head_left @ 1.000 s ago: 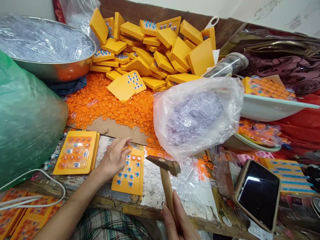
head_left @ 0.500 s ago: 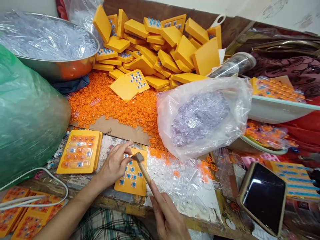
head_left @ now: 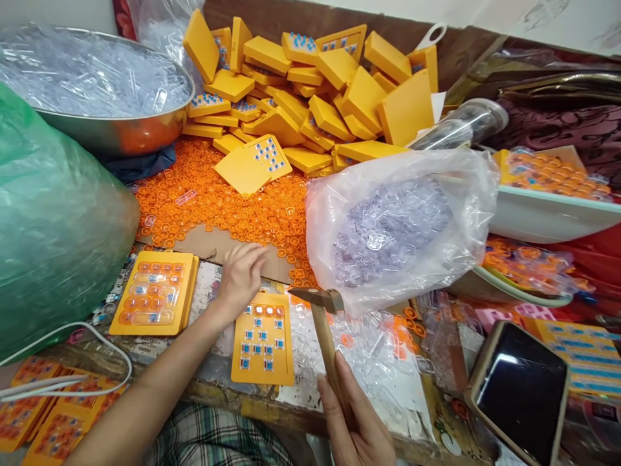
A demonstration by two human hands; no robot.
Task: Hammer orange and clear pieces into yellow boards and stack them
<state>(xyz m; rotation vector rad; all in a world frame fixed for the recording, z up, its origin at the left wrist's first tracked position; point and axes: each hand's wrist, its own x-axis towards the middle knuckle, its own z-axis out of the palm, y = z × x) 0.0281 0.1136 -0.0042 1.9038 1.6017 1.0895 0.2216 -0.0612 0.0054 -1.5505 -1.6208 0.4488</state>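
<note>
Left hand [head_left: 241, 278] has moved far, off the yellow panel [head_left: 264, 343] lying near, toward the orange rings [head_left: 218, 194]; we cannot tell whether its curled fingers pinch anything. Right hand [head_left: 356, 414] wraps the hammer [head_left: 326, 343]. We judge ring-fitting under way; next calls for square placement.

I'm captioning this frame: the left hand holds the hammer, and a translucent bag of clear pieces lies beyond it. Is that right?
Not quite: the right hand holds the hammer, as the head view shows; the left hand is apart from it. The translucent bag of clear pieces does lie beyond the hammer.
</note>
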